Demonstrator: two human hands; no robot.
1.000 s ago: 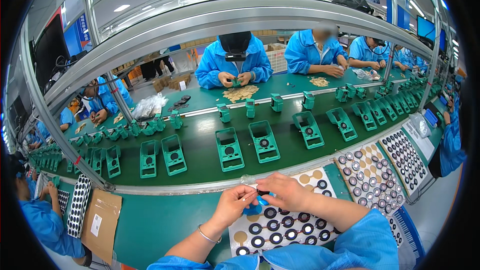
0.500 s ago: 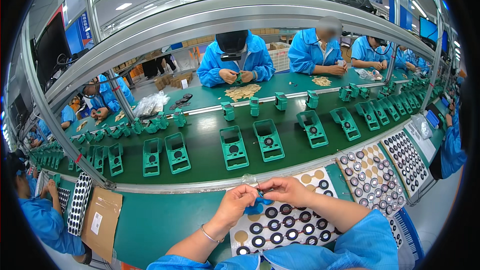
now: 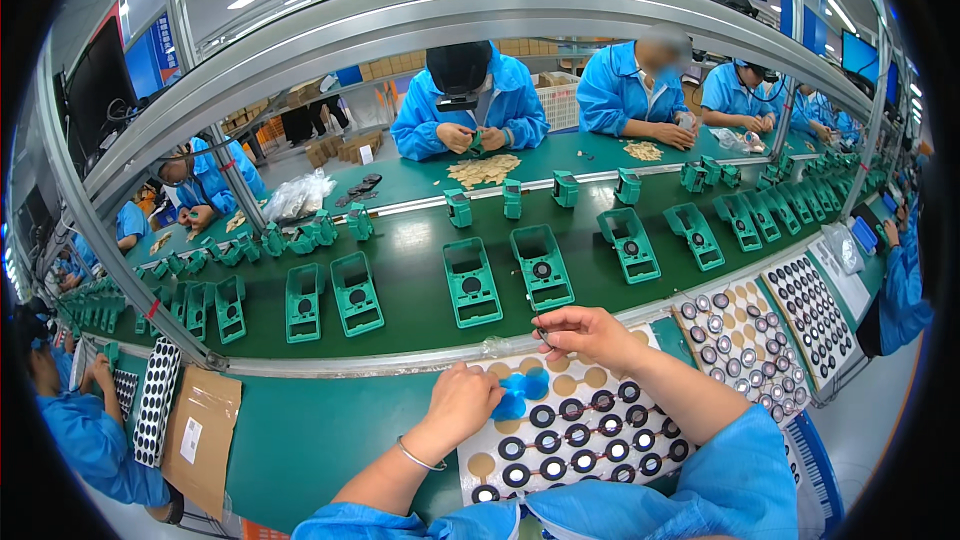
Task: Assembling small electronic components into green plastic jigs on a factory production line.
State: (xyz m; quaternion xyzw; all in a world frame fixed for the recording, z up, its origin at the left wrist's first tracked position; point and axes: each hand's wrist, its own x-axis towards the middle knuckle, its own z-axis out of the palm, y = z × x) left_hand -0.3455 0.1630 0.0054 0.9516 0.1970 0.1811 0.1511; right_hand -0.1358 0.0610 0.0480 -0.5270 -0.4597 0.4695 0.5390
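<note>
My left hand (image 3: pixel 463 404) is closed, its fingertips at the edge of a thin blue film (image 3: pixel 522 393) with rounded lobes. That film lies over the upper left of a white sheet (image 3: pixel 470 490) with rows of black rings with pale or dark centres, joined by reddish-brown wires, and bare tan discs. Raised beyond the sheet's far edge, my right hand (image 3: pixel 590 337) pinches a small dark piece (image 3: pixel 540 333), mostly hidden by the fingers. Past it, a green plastic housing (image 3: pixel 543 268) with a black disc inside stands on the green conveyor belt (image 3: pixel 410 290).
A metal rail (image 3: pixel 400 362) separates my table from the belt, where several green housings stand in rows. To the right lie more sheets of round parts (image 3: pixel 745 360); to the left, a cardboard piece (image 3: pixel 205 430). Co-workers in blue sit opposite and at both sides.
My hands, together over the sheet before, have come apart. The right rose toward the belt with the small dark piece; the left moved down and left, and the blue film now spreads over the sheet.
</note>
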